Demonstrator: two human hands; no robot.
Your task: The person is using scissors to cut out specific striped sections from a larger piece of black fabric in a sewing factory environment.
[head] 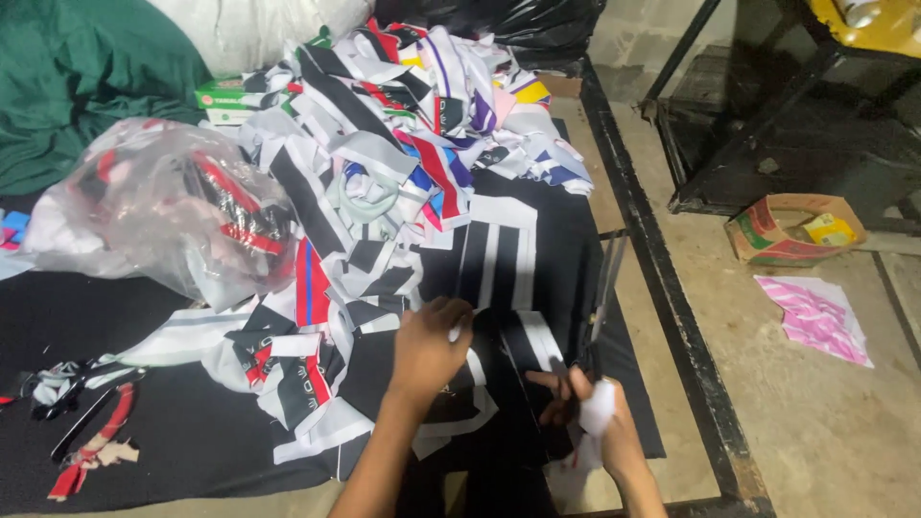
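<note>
My left hand [429, 347] rests on a black-and-white striped fabric piece [499, 259] spread on the black-covered table, fingers curled onto the cloth. To its right, my right hand [590, 414] grips a pair of large scissors [602, 297], blades pointing up and away along the cloth's right edge. A scrap of white fabric sits against the right hand's fingers. A big heap of fabric strips [403, 125] in black, white, red and blue lies just beyond both hands.
A clear plastic bag [158, 206] stuffed with scraps sits at left. Green cloth [77, 77] and a white sack lie behind. A black metal table frame [662, 288] runs along the right. On the floor are a torn cardboard box [791, 228] and pink striped cloth [815, 317].
</note>
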